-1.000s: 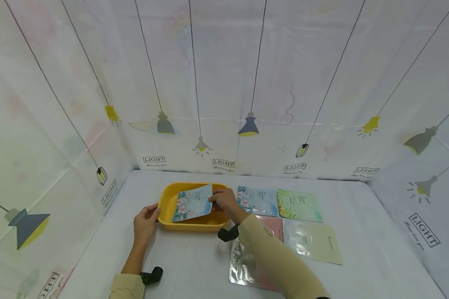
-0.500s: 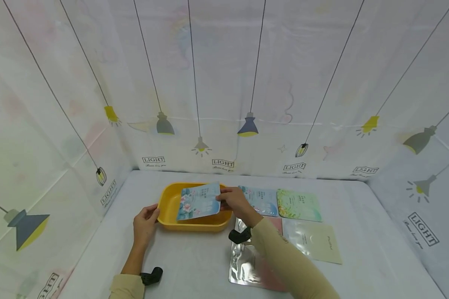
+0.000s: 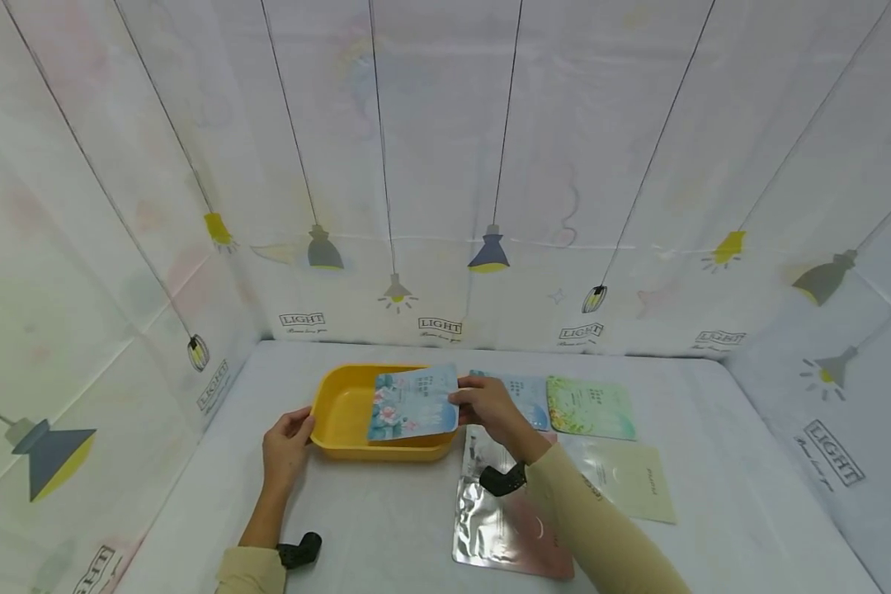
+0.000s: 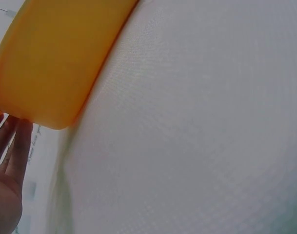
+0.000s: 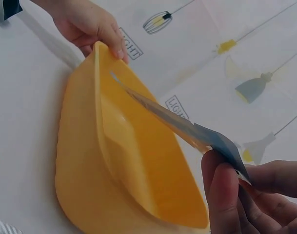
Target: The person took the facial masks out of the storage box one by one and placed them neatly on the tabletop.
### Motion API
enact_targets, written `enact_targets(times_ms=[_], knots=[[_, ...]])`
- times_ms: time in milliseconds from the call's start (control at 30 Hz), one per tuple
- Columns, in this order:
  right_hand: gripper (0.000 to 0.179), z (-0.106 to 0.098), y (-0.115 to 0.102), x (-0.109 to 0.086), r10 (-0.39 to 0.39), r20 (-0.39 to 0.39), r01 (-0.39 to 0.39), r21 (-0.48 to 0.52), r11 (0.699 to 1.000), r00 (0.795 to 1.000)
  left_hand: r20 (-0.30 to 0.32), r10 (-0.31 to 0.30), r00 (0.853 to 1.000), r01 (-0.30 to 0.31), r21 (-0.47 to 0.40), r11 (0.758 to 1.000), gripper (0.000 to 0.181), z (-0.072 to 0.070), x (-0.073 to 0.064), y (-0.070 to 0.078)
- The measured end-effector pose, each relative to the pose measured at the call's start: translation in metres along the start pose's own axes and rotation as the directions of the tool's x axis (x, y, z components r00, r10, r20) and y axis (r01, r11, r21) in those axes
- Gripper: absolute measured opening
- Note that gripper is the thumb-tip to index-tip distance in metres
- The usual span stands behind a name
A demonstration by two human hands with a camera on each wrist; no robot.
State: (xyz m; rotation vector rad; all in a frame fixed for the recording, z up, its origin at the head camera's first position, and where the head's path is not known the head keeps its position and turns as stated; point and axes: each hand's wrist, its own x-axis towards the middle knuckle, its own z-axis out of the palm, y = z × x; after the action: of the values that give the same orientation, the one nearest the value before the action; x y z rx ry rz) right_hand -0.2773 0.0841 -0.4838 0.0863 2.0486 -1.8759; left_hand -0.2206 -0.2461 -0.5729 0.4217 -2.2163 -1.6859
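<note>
In the head view my left hand (image 3: 285,450) holds the left end of a yellow plastic tray (image 3: 336,417). The right wrist view shows its thumb (image 5: 120,52) over the rim. Fingertips meet the tray (image 4: 60,63) in the left wrist view. My right hand (image 3: 492,412) pinches the right edge of a flat blue facial mask packet (image 3: 414,403) printed with pink flowers. That packet slants over the right part of the tray, its far end lower, as the packet (image 5: 187,129) shows side-on in the right wrist view. The tray's interior beneath it is partly hidden.
Right of the tray, a second blue packet (image 3: 529,394) and a green packet (image 3: 592,408) lie on the white table (image 3: 371,528). Nearer are a silver-and-pink packet (image 3: 501,528) and a pale yellow-green packet (image 3: 642,483), partly under my right sleeve. Lamp-printed cloth (image 3: 445,165) surrounds the table.
My right hand has moved right with the blue packet, drawing it from the tray's middle to its right end. The left hand has stayed on the tray's left end.
</note>
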Motion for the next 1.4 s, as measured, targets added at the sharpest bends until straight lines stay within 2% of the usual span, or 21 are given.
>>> enact_targets(times_ms=[100, 433, 667, 867, 1067, 1167, 1400], knots=[[0.056, -0.008, 0.002, -0.004, -0.005, 0.012, 0.005, 0.012, 1.0, 1.0, -0.007, -0.002, 1.0, 0.002, 0.003, 1.0, 0.033, -0.001, -0.001, 0.0], [0.05, -0.036, 0.009, -0.013, 0.008, -0.006, -0.008, 0.082, 0.997, 1.0, 0.016, -0.038, 0.999, 0.038, 0.02, 0.999, 0.033, -0.002, -0.002, 0.005], [0.046, -0.052, 0.011, -0.026, -0.009, 0.005, 0.009, 0.08, 0.997, 1.0, 0.016, -0.032, 0.999, 0.031, 0.022, 0.999, 0.035, -0.001, -0.003, 0.005], [0.055, -0.069, 0.011, -0.04, -0.019, 0.006, 0.018, 0.072, 0.997, 1.0, 0.014, -0.033, 0.999, 0.033, 0.029, 0.999, 0.033, -0.001, -0.002, 0.004], [0.052, -0.086, 0.016, -0.049, -0.023, -0.002, 0.023, 0.061, 0.998, 1.0, 0.006, -0.006, 1.0, 0.006, 0.013, 1.0, 0.033, -0.001, -0.002, 0.004], [0.05, -0.094, 0.02, -0.054, -0.017, -0.023, 0.018, 0.051, 0.999, 1.0, 0.006, 0.005, 1.0, -0.005, 0.008, 1.0, 0.034, -0.001, -0.001, 0.003], [0.052, -0.113, 0.031, -0.068, -0.011, -0.062, 0.013, 0.034, 0.999, 0.998, 0.021, -0.018, 1.0, 0.018, 0.009, 1.0, 0.034, -0.001, -0.001, 0.002]])
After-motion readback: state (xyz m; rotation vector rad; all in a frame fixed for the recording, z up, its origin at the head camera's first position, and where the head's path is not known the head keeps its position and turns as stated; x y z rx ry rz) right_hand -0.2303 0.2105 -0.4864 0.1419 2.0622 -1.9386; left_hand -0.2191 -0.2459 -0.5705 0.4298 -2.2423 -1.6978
